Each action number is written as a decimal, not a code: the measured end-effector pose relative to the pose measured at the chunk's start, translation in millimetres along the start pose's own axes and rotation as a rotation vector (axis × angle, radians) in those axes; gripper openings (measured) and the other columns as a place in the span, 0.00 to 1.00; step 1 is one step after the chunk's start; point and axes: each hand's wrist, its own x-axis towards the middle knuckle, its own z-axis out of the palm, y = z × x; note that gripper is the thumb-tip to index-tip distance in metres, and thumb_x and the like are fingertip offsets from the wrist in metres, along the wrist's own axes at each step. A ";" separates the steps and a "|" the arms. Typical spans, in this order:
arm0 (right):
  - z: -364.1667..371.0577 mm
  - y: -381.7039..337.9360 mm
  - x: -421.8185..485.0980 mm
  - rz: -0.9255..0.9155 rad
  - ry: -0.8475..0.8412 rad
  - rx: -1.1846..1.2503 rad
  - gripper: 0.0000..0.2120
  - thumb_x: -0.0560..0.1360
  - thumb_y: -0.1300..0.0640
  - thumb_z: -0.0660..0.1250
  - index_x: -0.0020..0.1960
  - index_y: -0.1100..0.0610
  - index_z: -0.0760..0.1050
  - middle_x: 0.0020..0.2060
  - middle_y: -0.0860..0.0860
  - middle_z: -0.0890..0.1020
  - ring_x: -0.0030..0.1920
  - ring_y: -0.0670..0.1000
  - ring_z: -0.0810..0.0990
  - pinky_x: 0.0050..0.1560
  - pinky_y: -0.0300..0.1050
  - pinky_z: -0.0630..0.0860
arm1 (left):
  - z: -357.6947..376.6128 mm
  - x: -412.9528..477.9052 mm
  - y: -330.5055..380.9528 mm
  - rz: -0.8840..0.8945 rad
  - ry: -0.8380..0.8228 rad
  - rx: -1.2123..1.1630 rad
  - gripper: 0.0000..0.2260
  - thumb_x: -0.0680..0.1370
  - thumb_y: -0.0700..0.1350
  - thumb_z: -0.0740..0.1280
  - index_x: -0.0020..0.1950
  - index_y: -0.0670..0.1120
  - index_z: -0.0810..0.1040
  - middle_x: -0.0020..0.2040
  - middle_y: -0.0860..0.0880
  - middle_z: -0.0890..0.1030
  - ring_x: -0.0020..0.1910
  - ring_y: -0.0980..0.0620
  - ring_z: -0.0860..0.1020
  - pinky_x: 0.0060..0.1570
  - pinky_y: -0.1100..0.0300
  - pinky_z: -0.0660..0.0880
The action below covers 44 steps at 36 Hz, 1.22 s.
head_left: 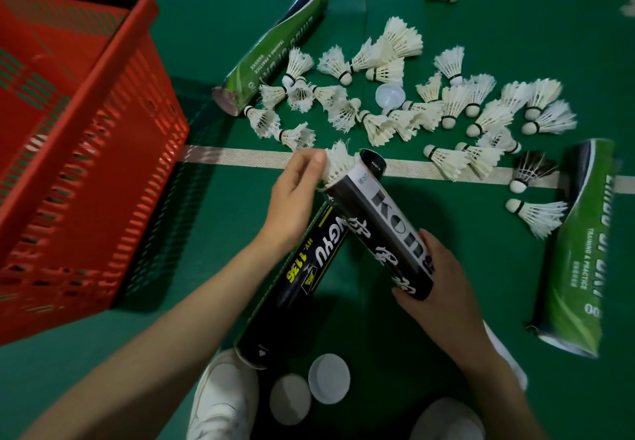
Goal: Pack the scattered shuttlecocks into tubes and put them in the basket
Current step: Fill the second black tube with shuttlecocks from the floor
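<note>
My right hand (434,278) grips the lower end of a black tube with white lettering (385,219), tilted with its open mouth pointing away. My left hand (297,192) pinches a white shuttlecock (338,164) whose feathers stick out of that mouth. A second black tube with yellow print (299,285) lies on the floor under my hands. Several white shuttlecocks (412,109) lie scattered on the green floor beyond, with one black-feathered shuttlecock (531,169) at the right. The red basket (113,151) stands at the left.
One green tube (275,47) lies at the back beside the basket, another green tube (580,250) at the right. Two white caps (328,377) rest between my white shoes (223,395). A translucent cap (390,96) sits among the shuttlecocks. A white court line (240,156) crosses the floor.
</note>
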 end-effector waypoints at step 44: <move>9.4 -2.5 45.1 0.031 -0.067 -0.029 0.43 0.66 0.53 0.76 0.75 0.52 0.58 0.65 0.53 0.72 0.62 0.54 0.72 0.61 0.50 0.71 | -10.6 67.2 -44.8 -0.071 0.027 0.342 0.21 0.83 0.56 0.49 0.72 0.50 0.66 0.73 0.48 0.65 0.71 0.55 0.62 0.71 0.54 0.58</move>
